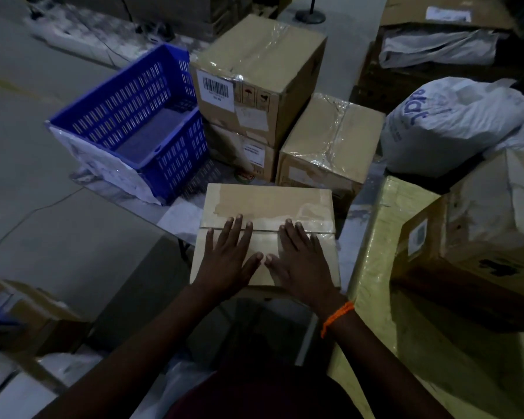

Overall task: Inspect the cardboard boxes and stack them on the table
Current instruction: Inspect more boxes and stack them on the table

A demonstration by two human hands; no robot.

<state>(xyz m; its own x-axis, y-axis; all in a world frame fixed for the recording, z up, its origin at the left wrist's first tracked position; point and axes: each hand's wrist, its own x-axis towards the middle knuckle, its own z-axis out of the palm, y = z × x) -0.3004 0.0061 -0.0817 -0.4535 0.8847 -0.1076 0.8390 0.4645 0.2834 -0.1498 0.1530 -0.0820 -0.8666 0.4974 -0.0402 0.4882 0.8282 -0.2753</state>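
Palms down, both of them: my left hand (227, 261) and my right hand (300, 261) lie flat on top of the cardboard box (266, 204) in the lower middle of the frame. My fingers are straight and a little spread. The thumbs angle inward until their tips almost meet over the middle of the lid. I am gripping nothing; the hands only rest on the cardboard. My fingertips reach the seam that runs across the lid, and a broad strip of brown tape (270, 201) covers the part beyond it. An orange thread (336, 317) circles my right wrist.

This box sits on the pale table (179, 216), close to its near edge. Further up the frame, on the same surface, a taped box with a barcode label (260, 65) is stacked on a lower box (242, 152). Just beside that pair, toward the right of the frame, stands another taped box (330, 140) on its own, and its near corner comes close to the box under my hands. A blue slatted crate (133, 122) stands tilted at the centre left, touching the stacked pair.

At the right edge of the frame a yellowish wrapped package (384, 252) lies alongside my box, with a crumpled carton (490, 222) resting on it. Above those sits a white printed bag (448, 122). The light is dim, so I cannot read the labels.
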